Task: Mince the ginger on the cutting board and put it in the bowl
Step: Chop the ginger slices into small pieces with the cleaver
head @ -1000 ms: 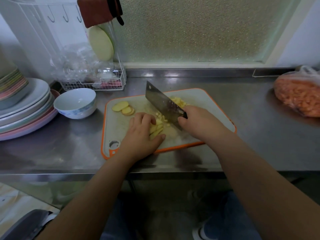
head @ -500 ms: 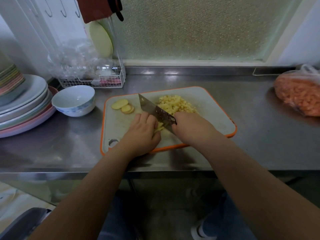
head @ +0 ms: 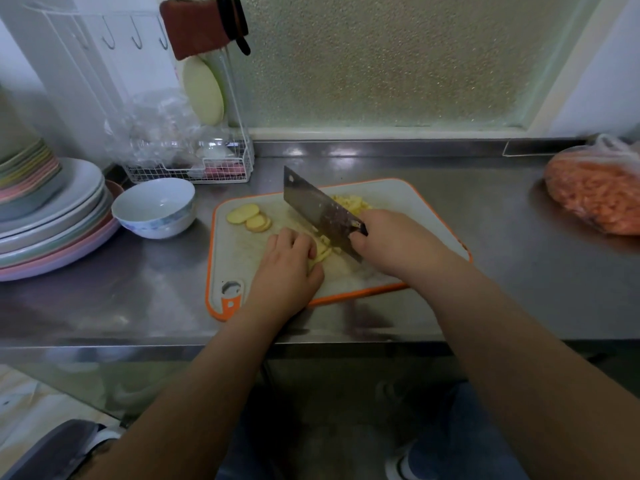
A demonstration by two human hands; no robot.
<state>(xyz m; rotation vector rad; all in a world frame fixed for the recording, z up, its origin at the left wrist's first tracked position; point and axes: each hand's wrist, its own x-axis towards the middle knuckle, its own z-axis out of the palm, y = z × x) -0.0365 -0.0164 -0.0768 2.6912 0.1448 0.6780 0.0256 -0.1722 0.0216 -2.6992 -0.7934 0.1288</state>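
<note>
A white cutting board (head: 429, 216) with an orange rim lies on the steel counter. My right hand (head: 394, 244) grips a cleaver (head: 318, 209) by its handle, the blade raised and tilted over the board. My left hand (head: 287, 268) has curled fingers holding down ginger strips (head: 320, 252) just left of the blade. A few round ginger slices (head: 249, 218) lie at the board's far left. A pile of minced ginger (head: 349, 202) shows behind the blade. An empty white bowl (head: 154, 207) stands left of the board.
Stacked plates (head: 52, 223) sit at the far left beside the bowl. A white wire rack (head: 194, 168) with plastic bags stands behind it. A bag of orange food (head: 595, 192) lies at the right. The counter's front edge runs just below the board.
The cleaver came down onto the ginger strips half a second ago and has risen again with its tip up. My left hand stays on the strips.
</note>
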